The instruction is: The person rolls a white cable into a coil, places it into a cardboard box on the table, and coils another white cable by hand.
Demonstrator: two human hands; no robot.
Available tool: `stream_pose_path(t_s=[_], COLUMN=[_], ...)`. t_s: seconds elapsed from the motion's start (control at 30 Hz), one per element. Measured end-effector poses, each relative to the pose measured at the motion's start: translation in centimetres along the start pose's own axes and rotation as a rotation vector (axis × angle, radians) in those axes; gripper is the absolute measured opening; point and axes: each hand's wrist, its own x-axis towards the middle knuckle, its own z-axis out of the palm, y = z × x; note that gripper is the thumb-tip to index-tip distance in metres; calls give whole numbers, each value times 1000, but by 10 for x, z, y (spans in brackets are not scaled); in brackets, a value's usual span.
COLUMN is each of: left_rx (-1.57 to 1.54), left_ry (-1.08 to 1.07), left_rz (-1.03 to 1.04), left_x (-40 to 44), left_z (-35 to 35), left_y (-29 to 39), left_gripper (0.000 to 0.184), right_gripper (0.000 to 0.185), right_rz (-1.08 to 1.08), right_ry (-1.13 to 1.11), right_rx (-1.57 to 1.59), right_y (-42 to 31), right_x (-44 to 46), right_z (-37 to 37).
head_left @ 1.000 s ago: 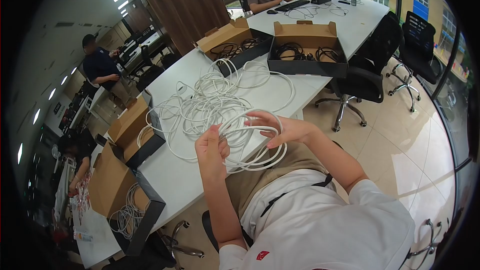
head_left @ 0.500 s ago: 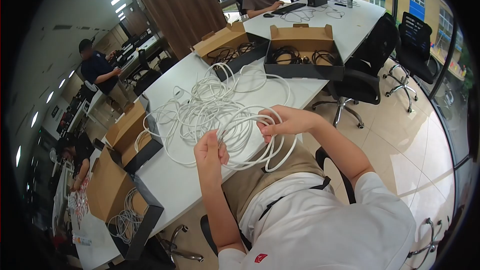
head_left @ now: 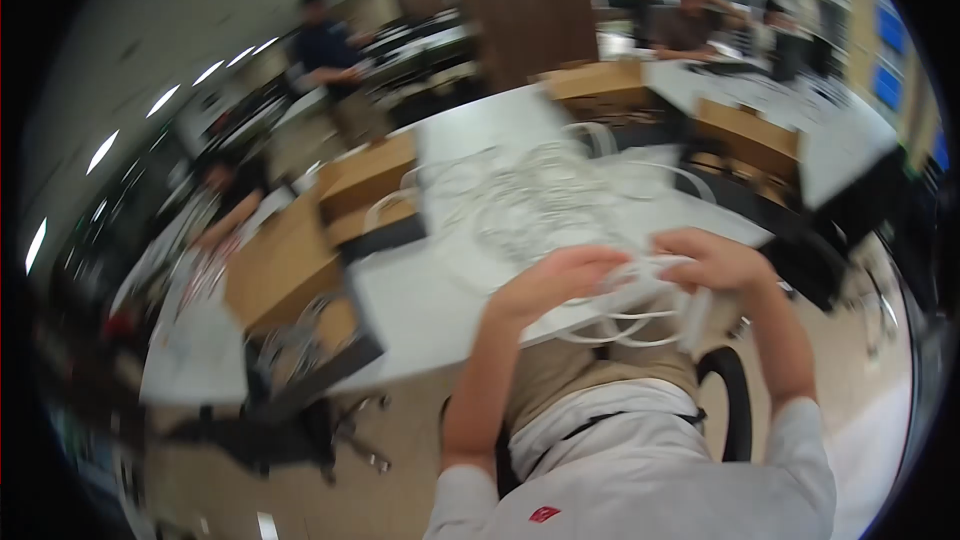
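Observation:
A coil of white cable hangs in loops over my lap, at the table's near edge. My right hand has its fingers curled round the top of the loops. From the other side, my left hand closes on the same cable, its fingertips near the right hand's; motion blurs the exact grip. Just beyond both hands, a loose tangle of white cable is spread over the white table.
Open cardboard boxes stand around the tangle: one with grey cable, another box behind it, and two more at the back right. An office chair is at left. Several people are at other tables.
The view has swung left, and everything is blurred. My hands have come closer together on the coil, the left one turning inward over the loops.

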Motion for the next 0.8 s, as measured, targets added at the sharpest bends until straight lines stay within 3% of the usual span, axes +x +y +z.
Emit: stream_pose_path(t_s=[0.07, 0.1, 0.13, 0.23, 0.27, 0.3, 0.33, 0.37, 0.4, 0.43, 0.47, 0.57, 0.63, 0.7, 0.8], left_rx=[379, 258, 413, 717, 799, 786, 749, 707, 659, 648, 615, 496, 424, 363, 84], left_ry=[17, -1, 52, 171, 198, 263, 290, 316, 342, 373, 419, 517, 555, 590, 645], left_rz=[37, 188, 94, -60, -85, 316, 268, 220, 169, 142, 128, 102, 136, 143, 19], left_x=[7, 12, 5, 1, 6, 9, 9, 0, -9, -18, -26, -42, -47, -52, -61], left_z=[-1, 1, 17, 40, 41, 32, 19, 16, 15, 9, 10, 5, 8, 18, 31], left_y=[16, 1, 18, 33, 27, 5, -9, -5, -2, -2, 0, -1, 4, 11, 27], left_gripper=[45, 42, 41, 38, 38, 30, 27, 25, 24, 23, 23, 25, 25, 27, 28], right_gripper=[11, 13, 16, 22, 25, 29, 32, 49, 66, 76, 67, 50, 48, 49, 42], right_rz=[-10, -128, -240, -143, -133, -117, -99, -243, -309, -243, -281, -79, 25, -188, -155], right_ry=[14, 35, 79, -43, -116, -182, -241, -297, -238, -66, 51, 677, 1003, 1234, 1273], right_rx=[-137, -309, -471, -419, -265, -111, 45, -123, -124, -21, 46, -30, -285, -265, 175], right_y=[-23, -13, -6, -18, -18, -19, -19, -19, -16, -10, -2, 65, 106, 119, 139], right_x=[6, 15, 20, 29, 31, 34, 36, 41, 41, 38, 41, 41, 36, 7, -55], right_z=[13, 17, 19, 18, 15, 10, 1, -19, -38, -59, -84, -207, -306, -371, -418])
